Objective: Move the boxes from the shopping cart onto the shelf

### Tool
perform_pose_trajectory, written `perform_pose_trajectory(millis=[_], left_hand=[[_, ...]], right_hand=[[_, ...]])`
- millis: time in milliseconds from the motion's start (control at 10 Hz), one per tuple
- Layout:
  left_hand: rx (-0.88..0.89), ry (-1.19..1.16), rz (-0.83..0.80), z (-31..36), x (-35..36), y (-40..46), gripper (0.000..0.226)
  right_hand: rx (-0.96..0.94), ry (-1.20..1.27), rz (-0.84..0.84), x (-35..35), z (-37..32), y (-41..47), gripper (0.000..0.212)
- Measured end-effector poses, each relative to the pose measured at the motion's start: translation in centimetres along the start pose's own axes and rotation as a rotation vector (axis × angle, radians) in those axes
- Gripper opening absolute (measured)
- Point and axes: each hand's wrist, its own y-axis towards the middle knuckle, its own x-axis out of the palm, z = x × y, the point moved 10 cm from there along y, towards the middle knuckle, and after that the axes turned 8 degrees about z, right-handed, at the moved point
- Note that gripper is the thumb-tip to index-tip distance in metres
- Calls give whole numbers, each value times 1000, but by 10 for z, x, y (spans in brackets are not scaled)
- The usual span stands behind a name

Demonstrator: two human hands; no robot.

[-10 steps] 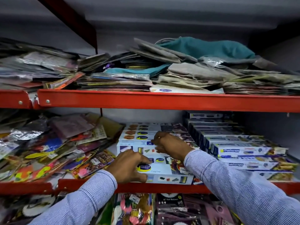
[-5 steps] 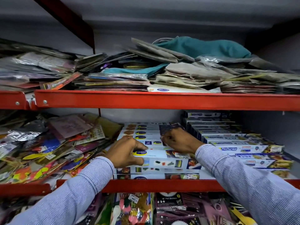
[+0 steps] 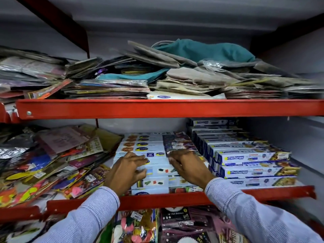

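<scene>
Long white and blue boxes (image 3: 154,171) lie in a row on the middle shelf (image 3: 175,199), running from its front edge toward the back wall. My left hand (image 3: 126,171) rests on the left part of these boxes, fingers spread and slightly blurred. My right hand (image 3: 187,167) lies palm down on the right part of the same row, fingers apart. Neither hand wraps around a box. To the right stands a stepped stack of blue and white Freshwrapp boxes (image 3: 245,158). The shopping cart is out of view.
Colourful plastic packets (image 3: 49,163) are heaped on the left of the middle shelf. The upper red shelf (image 3: 166,108) carries piles of paper bags and a teal cloth (image 3: 206,51). Balloon packets (image 3: 136,227) hang below the front rail.
Both hands have slid along the top of the boxes, first toward the back, now coming forward again; the fingers have spread out flat. The boxes look pushed deeper onto the shelf.
</scene>
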Motion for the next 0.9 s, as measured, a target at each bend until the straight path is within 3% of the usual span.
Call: perform_pose_trajectory(millis=[100,300,500,600,700,900], left_hand=[[-6,-20,-7,-5,6,-3,40],[-4,27,-32,-3,9,-4,48],[97,302,34,12,13,-26,60],[99,388,14,12,26,-34,61],[52,418,-37,7,34,-33,60],[32,430,41,18,10,-32,66]], right_hand=[[20,-15,33,1,3,-4,44],[17,-21,24,1,3,-6,33],[36,-207,174,4,4,-29,47],[71,-280,161,16,9,-42,55],[88,-316,172,19,10,-43,59],[103,-275,251,3,-3,-44,64]])
